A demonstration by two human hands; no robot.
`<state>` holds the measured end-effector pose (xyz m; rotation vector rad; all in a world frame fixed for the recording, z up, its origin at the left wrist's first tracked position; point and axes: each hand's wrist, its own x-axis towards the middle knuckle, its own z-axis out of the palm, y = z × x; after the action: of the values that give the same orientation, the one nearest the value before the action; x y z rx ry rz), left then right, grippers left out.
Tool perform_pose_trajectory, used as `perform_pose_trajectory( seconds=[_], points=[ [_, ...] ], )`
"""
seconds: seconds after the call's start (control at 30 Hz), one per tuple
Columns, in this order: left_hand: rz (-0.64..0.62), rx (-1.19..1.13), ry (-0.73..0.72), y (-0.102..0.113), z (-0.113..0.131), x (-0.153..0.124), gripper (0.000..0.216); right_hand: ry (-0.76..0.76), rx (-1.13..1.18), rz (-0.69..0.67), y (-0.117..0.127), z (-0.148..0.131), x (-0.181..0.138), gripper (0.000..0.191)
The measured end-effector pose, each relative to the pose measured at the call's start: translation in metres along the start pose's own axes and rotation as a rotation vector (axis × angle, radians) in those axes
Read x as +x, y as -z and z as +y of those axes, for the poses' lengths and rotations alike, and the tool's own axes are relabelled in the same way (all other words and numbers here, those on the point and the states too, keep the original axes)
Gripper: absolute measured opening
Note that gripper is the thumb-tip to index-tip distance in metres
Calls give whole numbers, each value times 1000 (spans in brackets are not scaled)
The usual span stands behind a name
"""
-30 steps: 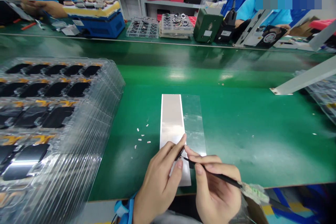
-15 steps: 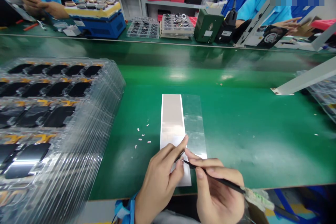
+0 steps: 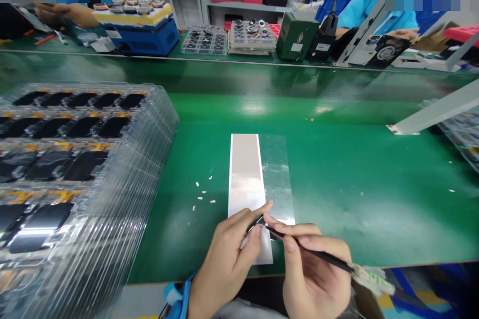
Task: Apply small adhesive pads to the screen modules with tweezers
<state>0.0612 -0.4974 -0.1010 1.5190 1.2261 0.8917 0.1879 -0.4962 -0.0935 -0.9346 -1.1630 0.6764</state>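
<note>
My left hand (image 3: 234,251) pinches a small, dark, glossy part with a curved edge (image 3: 255,222) between thumb and fingers, which hide most of it. In my right hand (image 3: 318,264) is a slim black pointed tool (image 3: 329,258), its rear wrapped in pale tape. The tip meets the dark part by my left thumb. Under the hands lies a beige strip with white borders (image 3: 245,159), and a clear film sheet (image 3: 276,169) extends along its right side. Several tiny white scraps (image 3: 200,198) are scattered on the green mat to the left.
A tall stack of clear trays (image 3: 149,159) with black screens fills the left. Across the back shelf stand a blue machine (image 3: 149,35), lidded part trays (image 3: 252,37) and a green box (image 3: 297,35). A white post (image 3: 437,109) rises at right. Two people in blue sit opposite.
My left fingers have tilted slightly lower, showing more of the dark part's edge. The right hand and tool have shifted a little to the right. At the far right, the other person's hand has lowered.
</note>
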Motion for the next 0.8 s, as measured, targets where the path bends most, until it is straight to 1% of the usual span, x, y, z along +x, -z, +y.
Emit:
perform_pose_trajectory(
  seconds=[0.13,0.33,0.43,0.5,0.57,0.6,0.67,0.7,0.73,0.77,0.8],
  points=[
    [-21,-71,45,2,3,-1,39,-6,3,20,-1,-2,2,22],
    [-12,-59,65,3,4,0,39,-13,3,24,-3,-3,-2,24],
    [-22,-52,73,3,2,-1,41,-46,10,17,2,-1,-1,22],
    [-19,-61,98,4,1,-3,42,-85,-23,-20,11,2,3,20],
    [-11,-75,142,5,3,-6,45,-145,-112,-138,21,5,11,22],
    [-6,-87,167,5,4,-7,46,-179,-158,-233,25,6,16,21],
    [9,-119,196,6,8,-8,49,-239,-220,-470,30,6,27,15],
    [22,-141,200,8,10,-8,50,-255,-235,-580,30,5,33,11],
    [39,-162,201,9,12,-7,50,-264,-240,-662,29,3,41,12],
    [52,-179,196,10,14,-5,50,-264,-242,-716,26,2,49,17],
    [66,-195,177,12,14,-2,52,-263,-245,-742,22,3,60,22]
  ],
)
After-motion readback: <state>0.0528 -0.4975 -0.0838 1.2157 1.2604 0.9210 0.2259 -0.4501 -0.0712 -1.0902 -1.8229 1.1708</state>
